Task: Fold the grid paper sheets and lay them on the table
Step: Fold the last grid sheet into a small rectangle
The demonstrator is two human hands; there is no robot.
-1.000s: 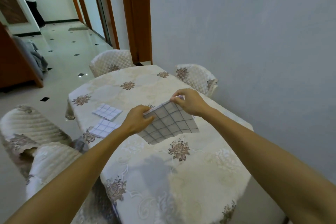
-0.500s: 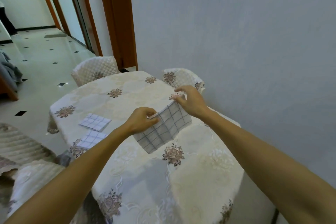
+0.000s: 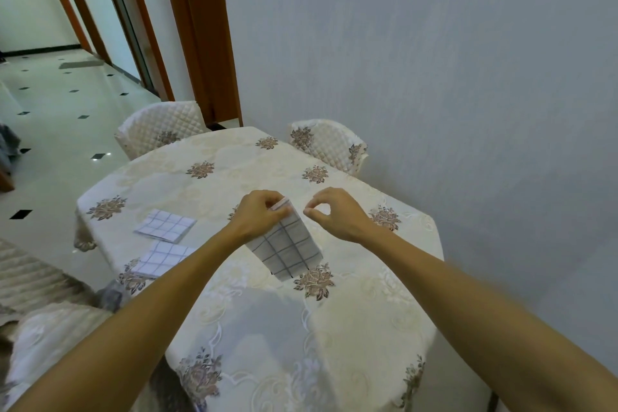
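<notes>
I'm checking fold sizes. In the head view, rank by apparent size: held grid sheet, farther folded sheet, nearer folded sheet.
Held grid sheet, in the left hand: largest.
Farther folded sheet and nearer folded sheet: look alike; forearm covers part of the nearer, so unranked.

Soft, even light is seen throughout. A grey shadow is cast on the table [image 3: 267,324], glare is reflected off the floor [image 3: 100,155], and the right forearm [image 3: 501,324] is blurred.

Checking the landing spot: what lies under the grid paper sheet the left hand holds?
Floral tablecloth, a flower motif beside the held sheet; the patch it covers is hidden.
</notes>
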